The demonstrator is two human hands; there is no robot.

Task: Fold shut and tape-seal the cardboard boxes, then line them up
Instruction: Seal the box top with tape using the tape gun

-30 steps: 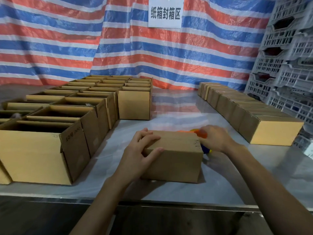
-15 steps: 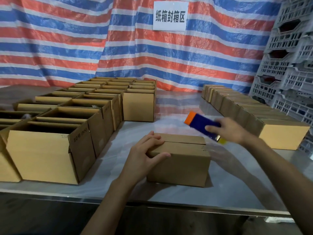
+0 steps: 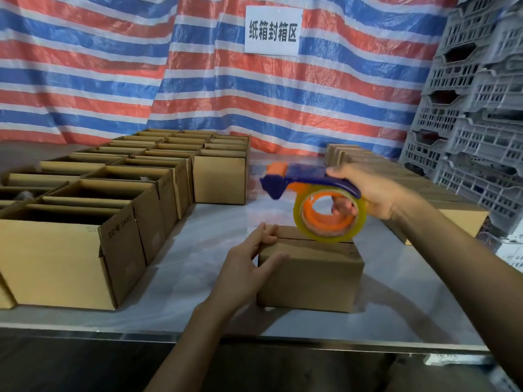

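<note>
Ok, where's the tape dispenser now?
Head view, right of centre: the blue and orange tape dispenser is held in the right hand, above the closed brown cardboard box.

This is a packing station in a warehouse or small workshop, not a home. My table (image 3: pixel 212 236) is a long, shiny-topped bench; open cardboard boxes (image 3: pixel 51 264) stand on it in tight rows to my left, and closed boxes (image 3: pixel 464 219) form one line to my right. A striped plastic tarp (image 3: pixel 113 80) hangs as the back wall, with a white printed sign (image 3: pixel 273 31) (Chinese characters, 纸箱封箱区) on it. Grey plastic crates (image 3: pixel 481 108) are stacked high at the right. My right hand (image 3: pixel 376 190) grips a tape dispenser (image 3: pixel 311 185), a packer's tool.
</note>
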